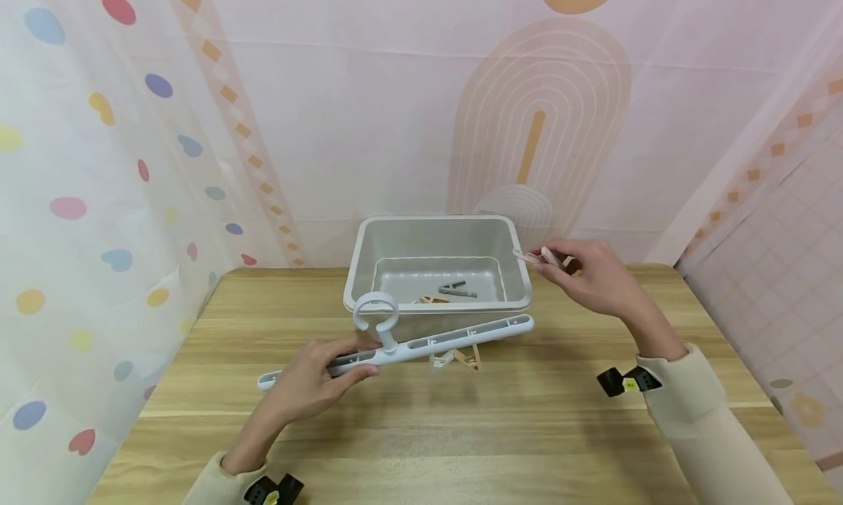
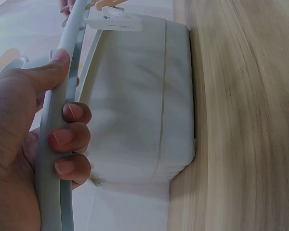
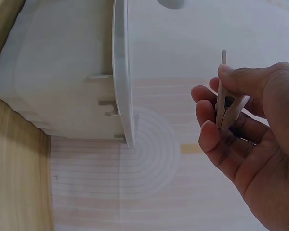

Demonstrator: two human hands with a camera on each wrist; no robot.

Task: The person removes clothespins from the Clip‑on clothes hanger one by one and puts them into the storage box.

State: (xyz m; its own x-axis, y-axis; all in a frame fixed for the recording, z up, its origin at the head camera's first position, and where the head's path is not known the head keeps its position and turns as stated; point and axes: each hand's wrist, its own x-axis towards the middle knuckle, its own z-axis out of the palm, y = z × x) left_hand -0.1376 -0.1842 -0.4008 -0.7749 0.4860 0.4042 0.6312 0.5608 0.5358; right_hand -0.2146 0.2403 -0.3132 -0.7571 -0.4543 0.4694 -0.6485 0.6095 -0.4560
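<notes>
The left hand (image 1: pixel 309 384) grips a hanger (image 1: pixel 410 350), probably light and stiff, best held mid-length; at its two o'clock the right hand (image 1: pixel 589 278) pinches a clothespin (image 3: pixel 220 108), likely springy.

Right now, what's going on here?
A person's left hand grips a hanger in front of a bin on a wooden table. A white clip and an orange clip hang from its bar. The right hand holds a pale clip near the bin's right side. A gray clip and a tan clip lie inside the bin.
</notes>
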